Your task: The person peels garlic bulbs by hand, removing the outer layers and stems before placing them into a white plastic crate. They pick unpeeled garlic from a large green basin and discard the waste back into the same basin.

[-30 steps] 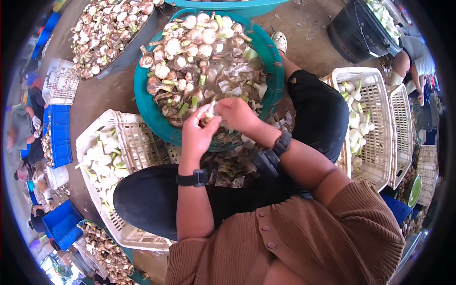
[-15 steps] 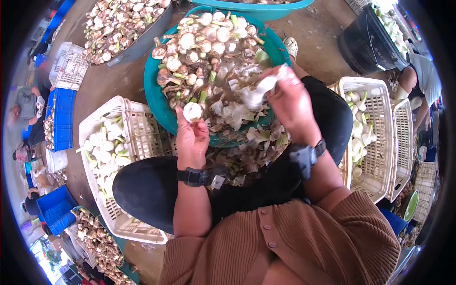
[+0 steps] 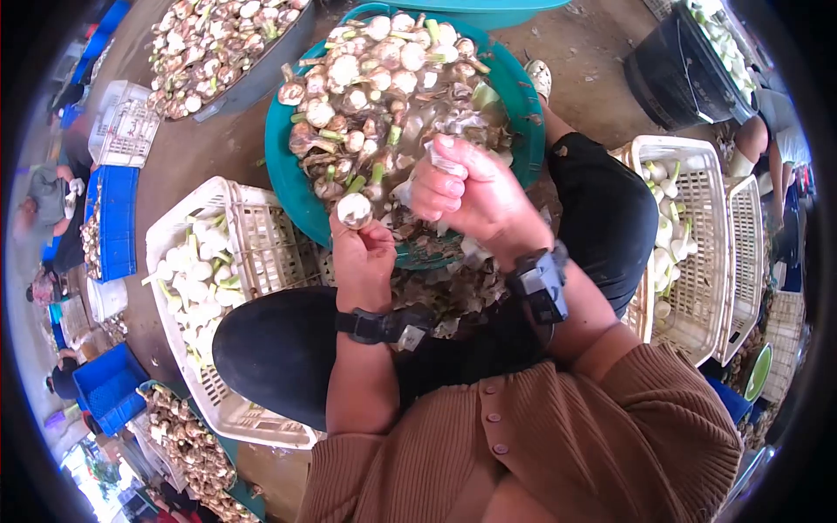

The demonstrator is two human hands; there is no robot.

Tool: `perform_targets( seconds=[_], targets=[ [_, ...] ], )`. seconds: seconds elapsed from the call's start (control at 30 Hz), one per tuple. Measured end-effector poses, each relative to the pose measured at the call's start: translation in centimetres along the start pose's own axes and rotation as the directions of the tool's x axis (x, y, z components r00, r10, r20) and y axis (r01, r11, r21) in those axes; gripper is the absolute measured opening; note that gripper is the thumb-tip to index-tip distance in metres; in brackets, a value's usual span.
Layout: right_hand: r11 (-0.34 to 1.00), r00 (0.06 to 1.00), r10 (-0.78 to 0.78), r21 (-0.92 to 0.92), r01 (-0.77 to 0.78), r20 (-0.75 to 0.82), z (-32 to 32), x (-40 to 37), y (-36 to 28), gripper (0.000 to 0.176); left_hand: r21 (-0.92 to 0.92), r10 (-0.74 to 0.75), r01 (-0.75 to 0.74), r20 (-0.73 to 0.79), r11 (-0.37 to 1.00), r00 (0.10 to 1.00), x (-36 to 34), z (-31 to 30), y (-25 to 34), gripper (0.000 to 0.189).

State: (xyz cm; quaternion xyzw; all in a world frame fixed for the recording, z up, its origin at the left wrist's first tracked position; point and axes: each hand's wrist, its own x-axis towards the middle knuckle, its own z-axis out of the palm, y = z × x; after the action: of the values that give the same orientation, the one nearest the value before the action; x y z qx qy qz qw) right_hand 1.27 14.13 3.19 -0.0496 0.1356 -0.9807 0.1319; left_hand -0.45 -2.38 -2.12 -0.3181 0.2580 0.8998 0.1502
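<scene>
My left hand (image 3: 364,248) holds a garlic bulb (image 3: 354,211) by its lower side, its pale round face up and its green stem pointing away from me. To the right, my right hand (image 3: 466,192) is closed, with a whitish scrap of peel (image 3: 446,164) between thumb and fingers. Both hands are over the near edge of a round teal basin (image 3: 283,179). Inside the basin, unpeeled bulbs (image 3: 384,65) are heaped at the far left, and murky water and loose peels show at the right.
White crates of cleaner bulbs stand at my left (image 3: 261,427) and right (image 3: 711,261). Peels (image 3: 445,301) lie between my legs. A grey tub (image 3: 292,52) of bulbs and a black bucket (image 3: 667,74) stand farther off. Other people are at both sides.
My right hand has moved left, closer to my left hand, and its fingers are now curled in. My left hand and its bulb have hardly shifted.
</scene>
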Motion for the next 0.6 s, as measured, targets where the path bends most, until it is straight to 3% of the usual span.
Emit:
perform_targets(
  seconds=[0.03, 0.07, 0.1, 0.13, 0.17, 0.2, 0.3, 0.4, 0.43, 0.47, 0.5, 0.53, 0.57, 0.6],
  targets=[
    [0.855, 0.994, -0.008, -0.517, -0.049, -0.108, -0.1, 0.0, -0.5, 0.029, 0.057, 0.006, -0.008, 0.040, 0.998, 0.999, 0.0, 0.3, 0.3, 0.018],
    [0.459, 0.978, -0.078, -0.878, -0.136, -0.192, -0.1, 0.0, -1.0, 0.028, 0.055, 0.007, -0.009, 0.042, 0.998, 0.999, -0.2, 1.1, 0.3, 0.018],
    [-0.194, 0.976, -0.115, -0.960, -0.203, -0.183, -0.8, -0.3, -0.9, 0.027, 0.192, 0.158, -0.151, -0.020, 0.970, 0.987, -0.4, 1.8, -0.1, 0.018],
    [-0.435, 0.959, -0.259, -0.873, -0.221, -0.114, -1.3, -0.5, 0.2, 0.026, 0.333, 0.307, -0.272, -0.059, 0.903, 0.950, -0.7, 2.5, -0.5, 0.019],
    [-0.322, 0.950, -0.293, -0.925, -0.202, -0.106, -0.8, -0.6, 0.9, 0.026, 0.419, 0.415, -0.381, 0.010, 0.824, 0.910, -1.3, 3.2, -1.0, 0.020],
    [-0.206, 0.941, -0.323, -0.963, -0.172, -0.099, -0.2, -0.5, 1.5, 0.026, 0.413, 0.409, -0.376, 0.010, 0.829, 0.913, -1.4, 3.3, -1.3, 0.020],
    [-0.251, 0.884, -0.468, -0.955, -0.156, -0.022, 0.7, -0.1, 3.3, 0.023, 0.574, 0.611, -0.643, 0.288, 0.507, 0.738, -1.6, 3.0, -1.8, 0.022],
    [-0.269, 0.857, -0.515, -0.947, -0.175, -0.012, -0.3, -0.1, 3.8, 0.021, 0.610, 0.626, -0.695, 0.384, 0.381, 0.679, -1.8, 2.7, -1.7, 0.021],
    [-0.283, 0.861, -0.508, -0.946, -0.160, 0.006, -1.3, 0.0, 3.9, 0.020, 0.609, 0.623, -0.697, 0.390, 0.378, 0.678, -2.0, 2.7, -1.7, 0.021],
    [-0.284, 0.857, -0.515, -0.945, -0.161, 0.009, -2.6, 0.0, 3.8, 0.020, 0.553, 0.564, -0.594, 0.250, 0.584, 0.787, -2.6, 3.3, -1.6, 0.021],
    [-0.296, 0.858, -0.507, -0.917, -0.266, -0.085, -3.9, -0.3, 3.3, 0.016, 0.459, 0.464, -0.462, 0.118, 0.759, 0.878, -3.0, 3.7, -1.6, 0.021],
    [-0.309, 0.849, -0.497, -0.878, -0.364, -0.177, -5.1, -0.6, 3.1, 0.013, 0.457, 0.465, -0.466, 0.122, 0.758, 0.877, -2.9, 3.7, -1.5, 0.021],
    [-0.192, 0.821, -0.487, -0.880, -0.434, -0.298, -4.4, -1.0, 2.7, 0.014, 0.451, 0.450, -0.418, 0.040, 0.789, 0.892, -2.7, 3.7, -1.5, 0.022],
    [-0.191, 0.822, -0.484, -0.881, -0.433, -0.299, -3.2, -1.1, 2.9, 0.014, 0.442, 0.430, -0.367, -0.047, 0.818, 0.902, -2.5, 3.5, -1.5, 0.023]
  ],
)
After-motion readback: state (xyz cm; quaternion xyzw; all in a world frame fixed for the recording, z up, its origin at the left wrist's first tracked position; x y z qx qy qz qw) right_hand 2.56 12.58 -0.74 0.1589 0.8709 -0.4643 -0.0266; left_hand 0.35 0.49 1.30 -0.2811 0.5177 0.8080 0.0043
